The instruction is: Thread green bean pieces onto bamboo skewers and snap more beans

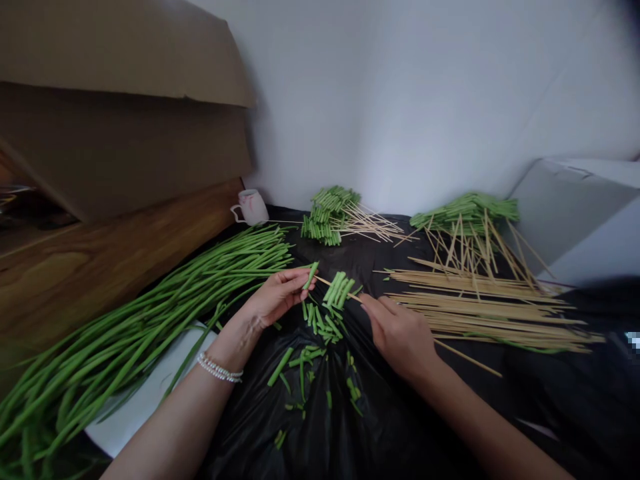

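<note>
My left hand [278,295] pinches a short green bean piece [311,274] at the pointed tip of a bamboo skewer [336,289]. My right hand [397,330] is closed on the skewer's other end; several bean pieces [339,289] sit threaded side by side on it. Below the hands lies a scatter of cut bean pieces [320,325] on black plastic sheeting [350,427]. A beaded bracelet circles my left wrist.
A large heap of uncut long beans [150,320] stretches along the left. Loose bare skewers [480,303] lie to the right. Two piles of finished bean skewers [333,213] [465,217] rest at the back by the wall. A white mug [251,207], cardboard box [125,100] and wooden ledge stand left.
</note>
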`<state>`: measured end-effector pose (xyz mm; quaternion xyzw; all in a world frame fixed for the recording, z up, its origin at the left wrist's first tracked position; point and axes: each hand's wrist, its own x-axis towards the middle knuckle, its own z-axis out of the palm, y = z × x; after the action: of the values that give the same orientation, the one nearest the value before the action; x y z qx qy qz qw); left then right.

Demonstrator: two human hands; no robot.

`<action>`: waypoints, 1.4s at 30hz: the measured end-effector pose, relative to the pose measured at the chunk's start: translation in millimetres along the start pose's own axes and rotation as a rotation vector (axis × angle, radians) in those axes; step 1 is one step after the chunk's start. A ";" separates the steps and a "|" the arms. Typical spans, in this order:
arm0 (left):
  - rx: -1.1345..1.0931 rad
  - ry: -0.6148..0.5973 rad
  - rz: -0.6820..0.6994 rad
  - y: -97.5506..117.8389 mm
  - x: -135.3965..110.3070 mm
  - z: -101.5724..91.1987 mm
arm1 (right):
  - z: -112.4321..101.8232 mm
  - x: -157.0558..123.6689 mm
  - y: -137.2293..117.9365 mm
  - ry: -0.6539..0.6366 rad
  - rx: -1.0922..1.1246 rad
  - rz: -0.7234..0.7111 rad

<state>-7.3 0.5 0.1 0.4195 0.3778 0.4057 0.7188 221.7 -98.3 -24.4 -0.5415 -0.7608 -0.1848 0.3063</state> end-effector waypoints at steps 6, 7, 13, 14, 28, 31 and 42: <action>0.018 0.006 -0.012 -1.4 -0.5 2.5 | -1.0 0.6 -1.0 -0.028 -0.010 0.008; 0.024 0.011 -0.012 -1.8 -0.4 2.9 | -1.3 0.8 -1.6 -0.041 -0.013 0.005; 0.007 0.048 0.028 -3.0 1.6 1.3 | -2.7 1.7 -3.3 -0.052 -0.032 0.007; -0.007 0.050 0.039 -2.7 2.0 0.6 | -3.0 1.8 -3.2 -0.044 -0.033 0.010; -0.040 0.027 0.011 -2.2 0.5 3.1 | -2.8 1.4 -2.6 -0.051 -0.029 0.025; -0.043 0.056 0.010 -3.0 1.3 3.1 | -2.0 0.6 -2.8 -0.065 -0.022 0.036; -0.033 0.047 -0.021 -8.8 1.4 4.4 | 1.0 -1.9 -7.0 -0.069 -0.004 0.036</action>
<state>-0.5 -2.3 -6.6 0.3938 0.3921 0.4141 0.7209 215.3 -101.4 -26.0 -0.5618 -0.7607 -0.1618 0.2820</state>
